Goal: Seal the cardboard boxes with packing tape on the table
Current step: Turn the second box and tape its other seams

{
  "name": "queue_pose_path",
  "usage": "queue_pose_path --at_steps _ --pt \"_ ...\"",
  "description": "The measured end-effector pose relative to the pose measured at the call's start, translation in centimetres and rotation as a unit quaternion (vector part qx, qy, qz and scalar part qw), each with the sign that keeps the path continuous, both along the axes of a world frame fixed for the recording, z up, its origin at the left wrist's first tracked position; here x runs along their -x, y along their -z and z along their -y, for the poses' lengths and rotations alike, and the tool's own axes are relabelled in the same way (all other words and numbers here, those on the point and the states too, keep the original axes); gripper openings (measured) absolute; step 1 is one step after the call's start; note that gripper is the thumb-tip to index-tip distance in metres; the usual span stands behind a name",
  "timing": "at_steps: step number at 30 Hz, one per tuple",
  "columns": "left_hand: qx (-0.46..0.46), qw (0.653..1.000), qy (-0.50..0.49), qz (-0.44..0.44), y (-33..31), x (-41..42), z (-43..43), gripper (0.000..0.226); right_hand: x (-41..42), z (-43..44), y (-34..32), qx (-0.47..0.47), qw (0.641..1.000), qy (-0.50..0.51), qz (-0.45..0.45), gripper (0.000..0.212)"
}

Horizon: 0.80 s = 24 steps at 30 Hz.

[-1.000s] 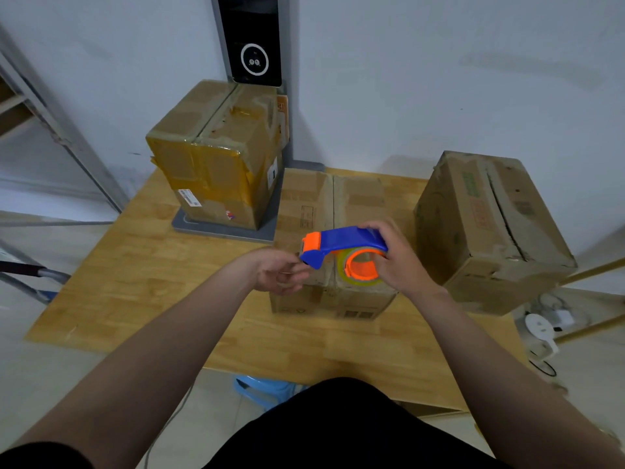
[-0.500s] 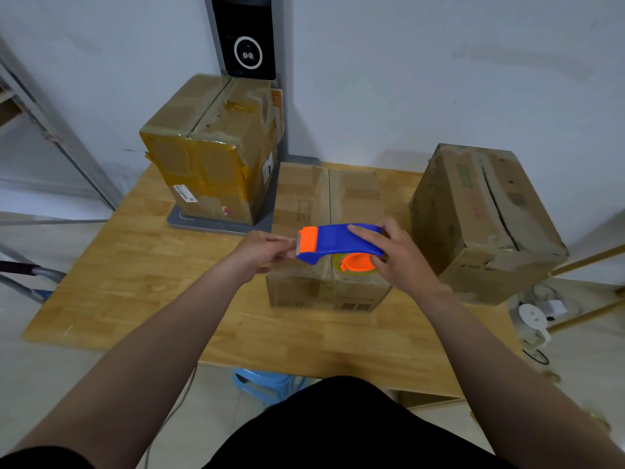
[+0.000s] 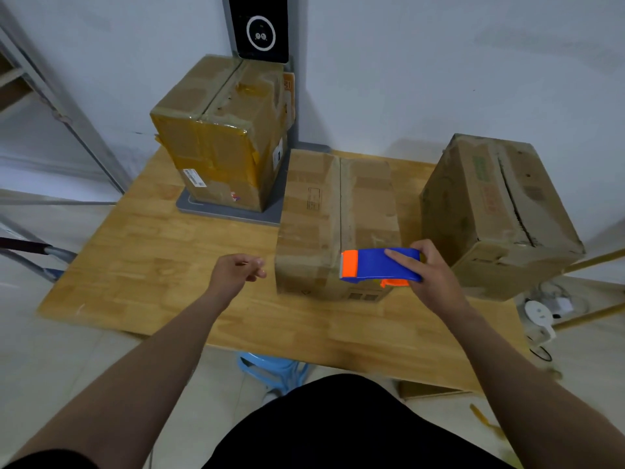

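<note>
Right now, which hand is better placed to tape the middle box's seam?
The right hand: it grips the blue-and-orange tape dispenser at the near end of the middle cardboard box, close to its seam. The left hand hovers beside the box, apart from the dispenser; likely better for steadying.

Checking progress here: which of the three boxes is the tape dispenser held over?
The middle box, lowest of the three; the right hand holds the tape dispenser over its near end.

A pale plain wall (image 3: 439,62) backs the light wooden table (image 3: 152,265). A blue plastic stool (image 3: 270,367) stands beneath, on pale tiles (image 3: 50,350).
</note>
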<state>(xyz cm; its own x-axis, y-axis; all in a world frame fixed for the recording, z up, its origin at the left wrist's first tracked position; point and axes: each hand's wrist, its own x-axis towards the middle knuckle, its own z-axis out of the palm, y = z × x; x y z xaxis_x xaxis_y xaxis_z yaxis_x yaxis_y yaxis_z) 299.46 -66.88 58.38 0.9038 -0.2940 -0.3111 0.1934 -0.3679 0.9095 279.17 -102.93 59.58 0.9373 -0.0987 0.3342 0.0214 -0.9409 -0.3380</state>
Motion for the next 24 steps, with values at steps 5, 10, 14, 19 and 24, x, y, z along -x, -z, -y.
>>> queue_pose_path --at_steps 5,10,14,19,24 --pt "0.01 0.999 0.008 0.033 1.8 -0.2 0.3 0.011 0.3 -0.6 0.3 0.042 0.999 0.003 0.018 0.07" --pt "0.017 0.998 -0.005 0.068 3.0 -0.5 0.7 0.011 0.3 -0.9 0.5 0.078 0.997 0.01 0.026 0.078" --pt "0.017 0.996 -0.016 0.086 4.0 -0.9 0.9 0.01 0.1 -1.1 0.2 0.103 0.994 0.006 0.019 0.081" --pt "0.021 0.997 -0.027 0.071 5.3 -1.7 1.3 0.011 -0.8 -1.4 0.3 0.116 0.993 0.01 0.006 0.081" --pt "0.033 0.998 -0.038 0.045 6.5 -2.0 2.0 0.011 -1.7 -1.6 0.8 0.12 0.992 0.019 -0.017 0.078"
